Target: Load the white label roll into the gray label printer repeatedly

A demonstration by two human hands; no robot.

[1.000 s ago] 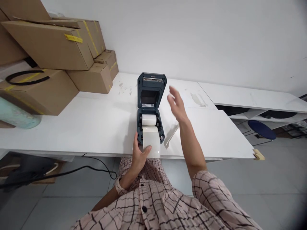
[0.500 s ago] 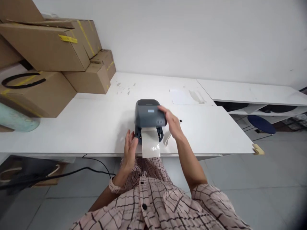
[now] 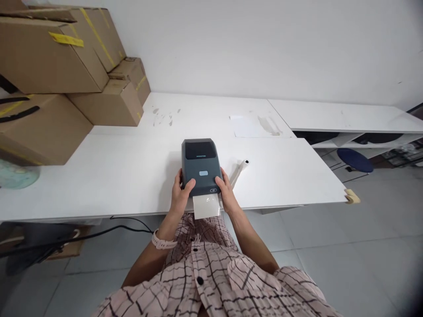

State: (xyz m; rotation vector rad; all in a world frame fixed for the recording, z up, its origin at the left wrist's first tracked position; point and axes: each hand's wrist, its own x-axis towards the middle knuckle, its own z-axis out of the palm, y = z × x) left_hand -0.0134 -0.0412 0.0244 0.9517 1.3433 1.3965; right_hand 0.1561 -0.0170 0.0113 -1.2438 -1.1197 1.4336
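Note:
A dark grey label printer, its lid down, stands near the front edge of the white table. From its front slot a strip of white label paper hangs over the table edge. My left hand grips the printer's left front corner, thumb on top and fingers along the side. On the opposite corner my right hand holds the printer the same way. Just right of the printer lies a thin white roll with a dark end, partly hidden by my right hand.
Cardboard boxes with yellow tape are stacked on the left of the white table. A white paper sheet lies toward the back right. A blue stool stands beyond the right end, and a black cable runs below the left side.
The printer's lid, raised under my right hand before, is now down over the base. My left hand has moved from beside the printer onto its left corner. The view has shifted slightly.

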